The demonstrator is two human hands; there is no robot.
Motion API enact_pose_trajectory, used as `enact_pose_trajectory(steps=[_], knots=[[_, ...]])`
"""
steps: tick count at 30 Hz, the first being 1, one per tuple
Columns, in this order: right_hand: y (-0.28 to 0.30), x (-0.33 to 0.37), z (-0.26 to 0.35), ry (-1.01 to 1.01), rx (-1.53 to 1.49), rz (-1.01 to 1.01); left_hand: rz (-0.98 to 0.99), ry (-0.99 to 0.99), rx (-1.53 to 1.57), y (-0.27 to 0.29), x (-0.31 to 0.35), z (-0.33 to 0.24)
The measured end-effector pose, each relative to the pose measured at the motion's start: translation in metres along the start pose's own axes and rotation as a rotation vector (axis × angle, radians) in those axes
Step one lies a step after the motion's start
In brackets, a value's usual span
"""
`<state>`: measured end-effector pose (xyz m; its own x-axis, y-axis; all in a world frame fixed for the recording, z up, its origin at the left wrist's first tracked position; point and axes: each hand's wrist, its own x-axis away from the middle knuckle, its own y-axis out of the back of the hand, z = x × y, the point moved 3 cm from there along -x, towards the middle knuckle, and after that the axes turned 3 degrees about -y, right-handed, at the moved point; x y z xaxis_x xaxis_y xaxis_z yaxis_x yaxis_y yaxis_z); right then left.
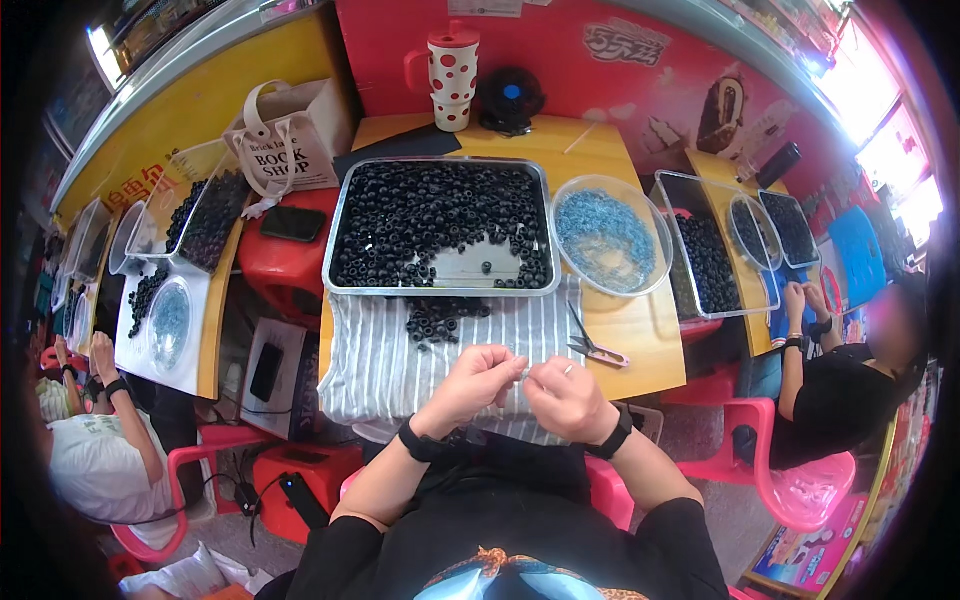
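My left hand (480,381) and my right hand (570,400) meet fingertip to fingertip above the front edge of a grey-and-white striped cloth (370,350). Both are closed in a pinch on something too small to make out. Beyond them stands a metal tray (440,291) heaped with black beads (430,210), its front right part showing bare metal. A loose pile of black beads (440,320) lies on the cloth just before the tray. Right of the tray is a round clear tub (652,215) of small blue pieces (600,232). Small pink-handled scissors (600,353) rest beside my right hand.
A spotted tumbler (453,80) and a small black fan (511,98) stand at the table's back. On the left, a phone (292,224) lies on a red stool (275,262) below a canvas bag (290,140). People sit at tables with similar beads on both sides.
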<state>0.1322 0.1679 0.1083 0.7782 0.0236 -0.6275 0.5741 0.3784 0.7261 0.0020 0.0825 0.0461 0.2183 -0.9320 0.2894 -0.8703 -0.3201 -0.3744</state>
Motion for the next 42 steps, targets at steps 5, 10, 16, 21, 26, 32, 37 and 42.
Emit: enact_pose_trajectory(steps=[5,10,16,21,26,32,37,42], knots=[[-0.001,0.001,0.013,0.203,0.291,0.121,-0.003,0.081,-0.04,0.002,0.0,0.006],[0.0,0.006,0.006,0.168,0.284,0.219,-0.145,-0.077,-0.14,0.009,-0.001,0.0],[-0.012,0.018,-0.018,-0.192,0.363,0.385,-0.425,-0.621,-0.837,0.016,-0.009,-0.011],[-0.02,0.023,-0.012,-0.227,0.423,0.48,-0.463,-0.552,-0.62,0.042,0.007,-0.008],[-0.021,0.029,-0.019,-0.278,0.334,0.42,-0.425,-0.58,-0.908,0.033,0.025,-0.013],[-0.02,0.034,-0.024,-0.447,0.163,0.199,-0.473,-0.618,-1.22,0.014,0.016,-0.002],[-0.022,0.03,-0.014,-0.764,-0.542,-0.173,-0.247,-0.482,-0.379,0.025,0.02,0.0],[-0.038,0.018,0.003,-0.804,-0.887,-0.338,-0.117,-0.385,0.064,0.02,0.03,0.0]])
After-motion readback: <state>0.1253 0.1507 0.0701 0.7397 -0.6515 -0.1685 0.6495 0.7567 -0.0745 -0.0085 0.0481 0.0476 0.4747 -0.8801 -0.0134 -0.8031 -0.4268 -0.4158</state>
